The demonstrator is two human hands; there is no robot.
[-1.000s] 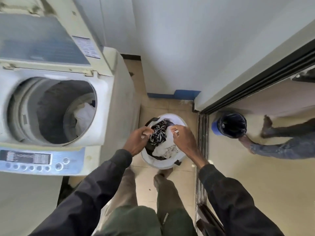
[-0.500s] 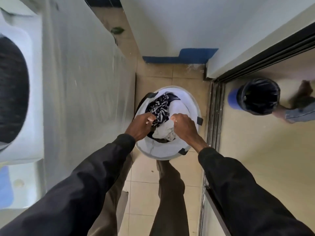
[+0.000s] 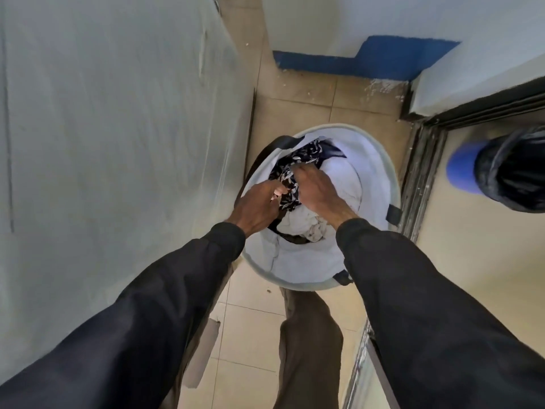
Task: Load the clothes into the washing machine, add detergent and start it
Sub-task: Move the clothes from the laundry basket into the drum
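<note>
A round white laundry basket (image 3: 298,267) stands on the tiled floor just right of the washing machine's pale side wall (image 3: 118,143). Inside lie white clothes (image 3: 339,178) and a black-and-white patterned garment (image 3: 290,187). Both hands are down in the basket. My left hand (image 3: 256,206) pinches the patterned garment at its left edge. My right hand (image 3: 317,193) presses on the pile beside it, fingers curled into the same patterned cloth. The machine's opening and control panel are out of view.
A blue bin with a black liner (image 3: 501,175) stands at the right, beyond a dark sliding-door track (image 3: 418,178). A white wall with a blue base strip (image 3: 354,63) closes the far side. My legs (image 3: 306,349) are just in front of the basket.
The camera has tilted down and closer, so the washer's opening has left the view. Both hands have sunk deeper into the basket and gathered the patterned garment.
</note>
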